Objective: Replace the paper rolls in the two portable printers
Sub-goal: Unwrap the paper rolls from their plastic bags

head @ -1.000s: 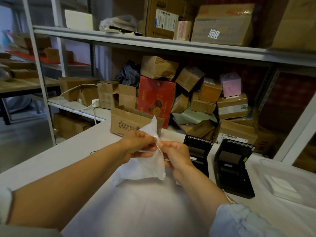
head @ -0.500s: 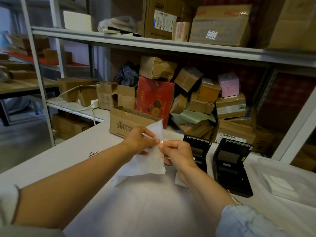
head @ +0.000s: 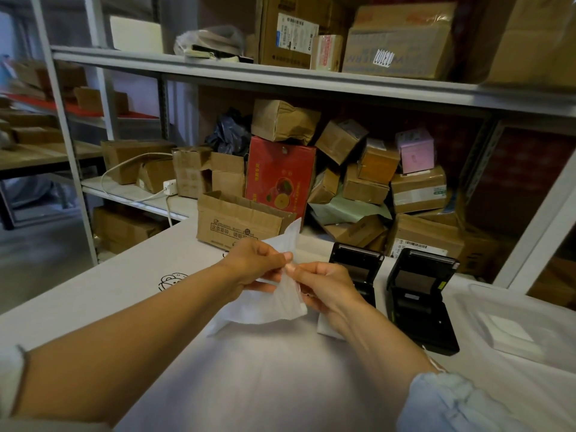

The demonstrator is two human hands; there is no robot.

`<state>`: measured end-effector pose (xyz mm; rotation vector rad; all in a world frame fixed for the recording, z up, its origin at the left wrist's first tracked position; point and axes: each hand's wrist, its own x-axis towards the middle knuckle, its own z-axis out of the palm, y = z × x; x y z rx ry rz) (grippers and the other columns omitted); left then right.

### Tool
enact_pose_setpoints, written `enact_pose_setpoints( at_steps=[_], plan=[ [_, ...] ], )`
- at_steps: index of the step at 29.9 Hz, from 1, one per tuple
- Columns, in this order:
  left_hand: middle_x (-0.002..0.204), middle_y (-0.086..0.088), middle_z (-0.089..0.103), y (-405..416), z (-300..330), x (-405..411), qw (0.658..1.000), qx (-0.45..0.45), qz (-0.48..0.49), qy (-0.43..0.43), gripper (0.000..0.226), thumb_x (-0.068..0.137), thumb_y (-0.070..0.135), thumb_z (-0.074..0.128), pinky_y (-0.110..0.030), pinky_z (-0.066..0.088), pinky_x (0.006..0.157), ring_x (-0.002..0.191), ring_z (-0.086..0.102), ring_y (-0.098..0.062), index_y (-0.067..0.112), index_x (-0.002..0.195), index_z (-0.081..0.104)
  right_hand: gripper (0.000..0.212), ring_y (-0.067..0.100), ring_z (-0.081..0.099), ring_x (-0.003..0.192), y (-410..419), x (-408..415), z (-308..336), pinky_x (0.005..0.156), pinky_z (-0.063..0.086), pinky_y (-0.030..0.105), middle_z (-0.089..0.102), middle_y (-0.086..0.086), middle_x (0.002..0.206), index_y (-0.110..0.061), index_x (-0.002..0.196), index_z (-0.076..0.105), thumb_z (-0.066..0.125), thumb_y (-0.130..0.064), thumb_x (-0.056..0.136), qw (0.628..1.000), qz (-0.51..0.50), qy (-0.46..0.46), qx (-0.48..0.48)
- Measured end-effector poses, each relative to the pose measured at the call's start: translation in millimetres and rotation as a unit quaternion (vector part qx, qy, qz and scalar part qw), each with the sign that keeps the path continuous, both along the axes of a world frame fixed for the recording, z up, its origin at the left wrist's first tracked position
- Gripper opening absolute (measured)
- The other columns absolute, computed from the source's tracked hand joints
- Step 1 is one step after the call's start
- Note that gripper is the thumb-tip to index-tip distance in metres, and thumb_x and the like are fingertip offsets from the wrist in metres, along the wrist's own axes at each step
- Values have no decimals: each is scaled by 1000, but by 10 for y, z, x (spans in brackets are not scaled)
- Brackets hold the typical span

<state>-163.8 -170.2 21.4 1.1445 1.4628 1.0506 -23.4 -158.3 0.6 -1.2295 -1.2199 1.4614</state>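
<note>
**Both hands on the white bag, printers waiting open**

Your left hand (head: 252, 265) and right hand (head: 324, 285) meet above the white table (head: 124, 285), and both are pinching the same thing — a thin white bag (head: 274, 307). Left thumb and fingers are pressed together on the bag's upper edge; right thumb and fingers nip it just beside them, so your fingertips almost touch. The bag hangs below your hands, crumpled, with one corner poking up behind the left hand. What is inside it you cannot tell from here.

Off to your right, two black printers sit side by side on the table, lids up. The nearer printer (head: 358, 269) is partly hidden behind your right hand; the farther printer (head: 420, 307) is in full view, its paper bay open. Whether either bay holds a roll cannot be told. A small white piece (head: 325, 327) peeks out under your right wrist, touching the table.

At the far right a clear plastic tub (head: 514, 313) holds a flat white pack (head: 506, 333). Behind the table — an open cardboard box (head: 237, 222), and shelves (head: 280, 79) stacked with more cartons.
</note>
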Motion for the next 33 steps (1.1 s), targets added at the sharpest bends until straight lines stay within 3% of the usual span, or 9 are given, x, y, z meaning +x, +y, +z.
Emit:
enact_pose_setpoints(
  at_steps=[4, 9, 16, 19, 22, 24, 27, 31, 33],
  plan=[
    [72, -7, 65, 5, -22, -94, 997, 10, 71, -42, 20, 87, 22, 65, -22, 57, 52, 65, 63, -13, 9, 73, 61, 9, 19, 71, 62, 52, 68, 5, 57, 60, 29, 74, 10, 72, -1, 90, 69, 69, -10, 85, 980, -54, 155, -109],
    [92, -13, 70, -13, -54, -231, 991, -19, 81, -109, 13, 88, 14, 64, -26, 60, 55, 74, 70, -19, 5, 97, 62, 4, 21, 67, 76, 92, 121, -42, 78, 53, 36, 72, 12, 76, -3, 91, 64, 63, -6, 89, 956, -75, 240, -151],
    [87, -18, 70, -42, -81, -77, 954, -108, 66, -271, 21, 87, -2, 54, -35, 59, 53, 61, 71, -24, 3, 108, 55, 27, 33, 63, 82, 163, -10, -26, 57, 57, 41, 64, 22, 104, -18, 95, 55, 40, 5, 94, 928, 1, 316, -196],
    [86, -22, 67, -93, -72, -55, 927, -130, 70, -345, 16, 89, -5, 41, -40, 59, 59, 68, 69, -30, 0, 99, 52, 30, 28, 60, 75, 116, 25, -78, 63, 54, 36, 63, 18, 93, -12, 89, 57, 35, 8, 93, 961, 23, 216, -171],
    [86, -19, 63, -120, -20, -57, 926, -121, 79, -348, 21, 91, -1, 32, -40, 55, 73, 76, 64, -29, 3, 96, 52, 31, 28, 65, 83, 77, -18, -129, 66, 56, 33, 69, 19, 104, -2, 107, 67, 43, 6, 89, 984, 46, 106, -137],
    [89, -18, 64, -122, 7, -77, 928, -115, 56, -350, 19, 93, 8, 35, -41, 56, 72, 78, 65, -28, 5, 100, 53, 24, 26, 68, 86, 51, -93, -100, 68, 56, 32, 72, 16, 103, -4, 102, 71, 57, -16, 89, 993, 48, 48, -98],
    [101, -16, 66, -104, -6, -84, 927, -116, 24, -355, 33, 97, 36, 42, -36, 59, 64, 85, 65, -26, 9, 108, 58, 47, 22, 70, 87, 49, -192, -67, 78, 56, 32, 75, 8, 95, -12, 96, 74, 64, -54, 79, 996, 59, -57, -21],
    [95, -13, 66, -128, -62, -29, 933, -95, 65, -340, 24, 95, 33, 50, -35, 58, 59, 81, 63, -25, 13, 103, 58, 20, 14, 62, 66, 5, -221, -141, 54, 48, 20, 69, 6, 81, -10, 84, 69, 63, -28, 91, 992, 54, -110, 29],
    [93, -11, 66, -134, -78, -40, 941, -88, 72, -320, 19, 94, 27, 53, -38, 58, 60, 79, 63, -24, 13, 105, 58, 20, 16, 61, 64, 32, -206, -211, 54, 50, 22, 68, 7, 82, -10, 83, 67, 60, -26, 93, 995, 27, -96, -5]
  ],
)
